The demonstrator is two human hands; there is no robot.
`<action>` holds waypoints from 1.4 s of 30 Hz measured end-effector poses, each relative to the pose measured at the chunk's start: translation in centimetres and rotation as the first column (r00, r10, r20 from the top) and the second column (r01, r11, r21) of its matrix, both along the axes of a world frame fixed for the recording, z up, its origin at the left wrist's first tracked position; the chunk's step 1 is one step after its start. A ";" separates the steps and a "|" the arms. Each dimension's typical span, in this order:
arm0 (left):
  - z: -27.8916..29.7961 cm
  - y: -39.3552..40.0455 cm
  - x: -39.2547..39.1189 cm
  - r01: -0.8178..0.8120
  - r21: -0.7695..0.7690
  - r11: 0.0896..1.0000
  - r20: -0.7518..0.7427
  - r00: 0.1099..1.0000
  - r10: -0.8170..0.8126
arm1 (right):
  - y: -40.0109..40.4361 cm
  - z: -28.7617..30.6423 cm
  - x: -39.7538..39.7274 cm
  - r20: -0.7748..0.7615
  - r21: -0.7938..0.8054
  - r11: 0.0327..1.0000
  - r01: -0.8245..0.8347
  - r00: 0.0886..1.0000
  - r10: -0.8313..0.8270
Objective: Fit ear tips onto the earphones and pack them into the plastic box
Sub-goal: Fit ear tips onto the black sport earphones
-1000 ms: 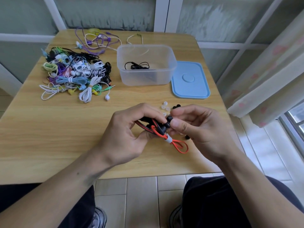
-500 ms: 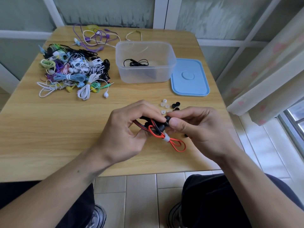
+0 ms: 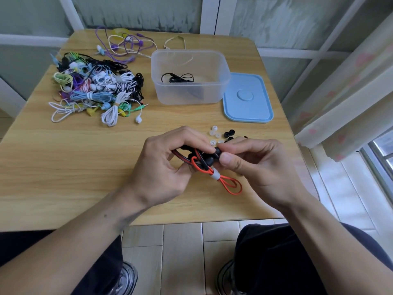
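My left hand [image 3: 163, 167] grips a bundled red-and-black earphone [image 3: 225, 182] above the table's near middle. A white band ties its red cable loop. Against the earbud, my right hand [image 3: 255, 165] pinches a black ear tip [image 3: 217, 150] between thumb and forefinger. Loose clear ear tips [image 3: 213, 133] and black ear tips [image 3: 228, 133] lie just beyond my fingers. The clear plastic box [image 3: 190, 90] stands behind them with one black earphone [image 3: 177, 78] coiled inside.
A heap of coloured earphone bundles [image 3: 95, 90] covers the table's far left, with loose purple and cream cables [image 3: 125, 44] behind it. The blue lid [image 3: 247, 99] lies flat right of the box. A curtain [image 3: 348, 99] hangs at the right table edge.
Both hands stay together on the earphone with only small finger shifts. The view has tilted slightly, so everything on the table sits a little higher in the frame.
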State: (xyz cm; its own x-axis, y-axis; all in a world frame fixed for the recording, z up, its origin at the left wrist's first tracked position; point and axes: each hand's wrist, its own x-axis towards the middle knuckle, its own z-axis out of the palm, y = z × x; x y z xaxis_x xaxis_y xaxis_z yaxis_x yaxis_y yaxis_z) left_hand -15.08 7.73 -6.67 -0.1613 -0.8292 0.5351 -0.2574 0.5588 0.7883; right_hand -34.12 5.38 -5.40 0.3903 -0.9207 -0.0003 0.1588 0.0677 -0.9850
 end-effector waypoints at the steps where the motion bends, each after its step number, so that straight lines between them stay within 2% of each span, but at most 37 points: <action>1: 0.0 0.0 0.0 -0.002 0.004 1.000 -0.004 1.000 0.002 | 0.0 -0.2 0.0 0.006 -0.007 1.000 -0.014 1.000 0.015; 10: -0.6 -0.1 -0.1 -0.012 0.005 1.000 0.011 1.000 0.012 | -0.3 -0.6 -0.2 -0.051 0.044 0.998 -0.053 0.997 0.056; 19: -1.2 -0.2 -0.2 -0.004 0.003 1.000 0.012 1.000 0.004 | 0.0 -0.8 -0.4 -0.188 -0.109 0.994 -0.009 0.982 -0.011; 24: -1.6 -0.3 -0.2 -0.010 0.034 0.999 -0.002 1.000 0.010 | -0.1 -1.2 -0.3 -0.188 -0.144 0.989 -0.017 0.982 -0.011; 29: -1.6 -0.1 -0.4 -0.031 0.038 0.999 -0.043 0.999 0.033 | 0.1 -1.1 -0.1 -0.097 -0.115 0.992 -0.044 0.995 0.032; 31: -1.5 0.0 -0.5 -0.042 0.032 0.999 -0.063 0.997 0.044 | 0.1 -1.3 -0.1 -0.111 -0.144 0.989 -0.032 0.994 0.016; 35: -1.8 0.0 -0.6 -0.031 0.087 0.996 -0.103 0.994 0.040 | -0.3 -1.3 -0.3 -0.254 -0.159 0.986 -0.048 0.967 0.006; 39: -1.2 0.2 -1.3 0.052 0.204 0.977 -0.130 0.991 -0.026 | -1.8 -0.2 -2.7 -0.399 -0.067 0.986 -0.150 0.910 0.111; 42: -0.8 0.3 -1.3 0.079 0.278 0.957 -0.194 0.981 -0.025 | -2.7 -0.1 -4.2 -0.526 -0.180 0.979 -0.097 0.850 -0.012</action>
